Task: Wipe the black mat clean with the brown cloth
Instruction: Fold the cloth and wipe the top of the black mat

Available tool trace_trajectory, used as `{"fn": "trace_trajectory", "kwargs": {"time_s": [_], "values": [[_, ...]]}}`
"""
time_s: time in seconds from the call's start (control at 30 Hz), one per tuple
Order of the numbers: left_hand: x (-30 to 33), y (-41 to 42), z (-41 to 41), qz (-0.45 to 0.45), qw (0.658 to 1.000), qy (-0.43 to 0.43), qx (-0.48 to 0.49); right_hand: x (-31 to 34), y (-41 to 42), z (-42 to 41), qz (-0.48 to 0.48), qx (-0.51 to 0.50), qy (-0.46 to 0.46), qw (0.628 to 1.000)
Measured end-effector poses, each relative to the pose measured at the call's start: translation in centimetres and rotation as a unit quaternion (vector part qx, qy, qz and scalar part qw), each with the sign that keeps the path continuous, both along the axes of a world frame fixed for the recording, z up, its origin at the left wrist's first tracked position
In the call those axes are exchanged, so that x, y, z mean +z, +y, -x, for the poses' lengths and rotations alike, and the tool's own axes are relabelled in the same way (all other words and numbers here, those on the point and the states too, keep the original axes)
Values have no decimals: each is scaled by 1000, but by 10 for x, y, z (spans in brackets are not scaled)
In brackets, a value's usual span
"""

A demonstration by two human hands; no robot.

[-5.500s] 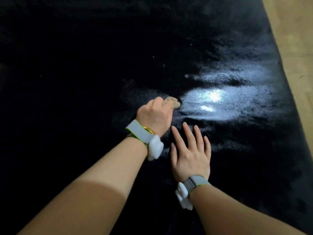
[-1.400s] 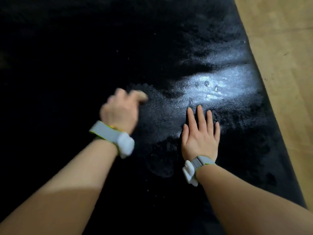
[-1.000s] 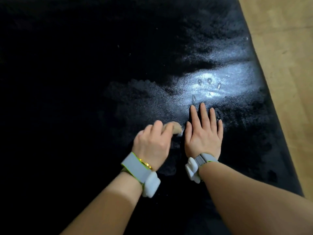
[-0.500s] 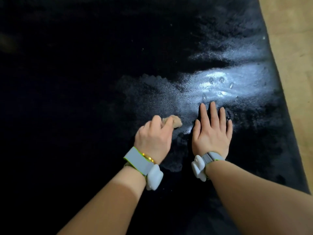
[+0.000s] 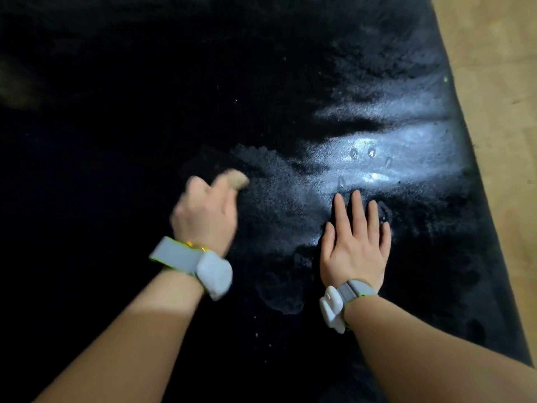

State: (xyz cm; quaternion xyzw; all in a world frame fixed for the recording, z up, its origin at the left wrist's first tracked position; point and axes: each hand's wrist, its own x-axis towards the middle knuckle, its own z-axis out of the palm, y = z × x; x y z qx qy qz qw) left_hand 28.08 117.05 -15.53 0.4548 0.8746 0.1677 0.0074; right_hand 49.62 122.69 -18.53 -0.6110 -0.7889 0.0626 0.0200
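We saw the brown cloth (image 5: 236, 179) bunched up small, poking out from the far side of the left hand (image 5: 203, 216). It sat on the black mat (image 5: 116, 141), a little left of the middle. The left hand had its fingers curled around the cloth and gripped it. That hand looked blurry, so we could not tell how each finger lay.

The right hand (image 5: 356, 242) lay flat on the mat, just to the right of the left hand, with a gap between them. Its fingers were straight and close together, pointing away to the far side. It held nothing.

The mat was big and filled most of what we saw. It was shiny and bright just beyond the right hand's fingertips. A few little drop marks (image 5: 370, 154) showed in that bright patch. A dull grey smear (image 5: 273, 199) spread between the two hands. Tiny white specks dotted the near part of the mat.

Each wrist wore a grey band (image 5: 174, 254) with a white lump on it. On the right side, past the mat's edge, we saw a light wooden floor (image 5: 494, 82).
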Motion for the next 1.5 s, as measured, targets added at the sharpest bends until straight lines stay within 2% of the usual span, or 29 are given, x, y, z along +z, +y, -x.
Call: {"fn": "trace_trajectory", "kwargs": {"time_s": [0.07,0.13,0.17,0.23,0.33,0.37,0.4,0.47,0.57,0.63,0.7,0.73,0.8,0.87,0.93,1.03,1.1,1.17,1.2,1.27,1.33,1.37,1.43,1.5], "values": [[-2,-4,-33,-14,991,22,-131,-1,-2,1,-14,-3,6,1000],[-2,1,-31,-13,982,41,-184,-2,-3,1,-23,-2,7,1000],[-2,7,-19,-1,982,60,-180,-3,-3,1,-26,0,7,1000],[1,24,15,32,991,83,-101,-3,-4,0,-34,3,5,999],[4,58,55,38,993,12,107,-4,-3,1,-46,3,5,999],[3,66,52,29,990,-1,139,-4,-3,1,-49,4,3,999],[3,72,42,21,992,-3,128,-4,-3,1,-51,4,3,999],[5,76,6,-13,1000,-18,7,-4,-3,0,-55,1,7,998],[6,60,-53,-16,975,-44,-219,-6,-3,0,-64,4,8,998],[4,57,-51,-3,964,-13,-266,-6,-3,-1,-64,3,9,998],[4,62,-20,22,973,49,-223,-6,-3,-2,-60,2,7,998],[4,66,2,29,984,75,-159,-6,-3,-2,-57,3,6,998],[6,72,41,47,997,54,-18,-5,-3,-2,-47,3,5,999],[5,70,47,31,999,13,38,-5,-3,-1,-46,3,-1,999],[4,63,19,4,1000,-1,-23,-5,-3,0,-44,0,-1,999],[3,32,-41,-32,976,-30,-212,-6,-4,0,-49,-1,6,999],[4,14,-62,-37,951,-20,-308,-7,-3,0,-54,-1,10,999],[6,12,-54,-26,934,25,-355,-6,-3,0,-55,0,9,998],[4,16,-43,-14,938,59,-340,-6,-3,0,-54,2,7,998],[4,28,-11,-3,973,78,-216,-6,-2,1,-46,1,4,999],[6,35,12,3,998,27,-61,-5,-2,0,-38,-2,4,999],[5,34,13,4,1000,7,-16,-5,-2,0,-38,-3,3,999],[2,24,-3,-14,999,-1,-39,-5,-2,0,-37,-3,2,999],[3,5,-34,-33,991,2,-133,-5,-2,-1,-33,-4,5,999]]}}
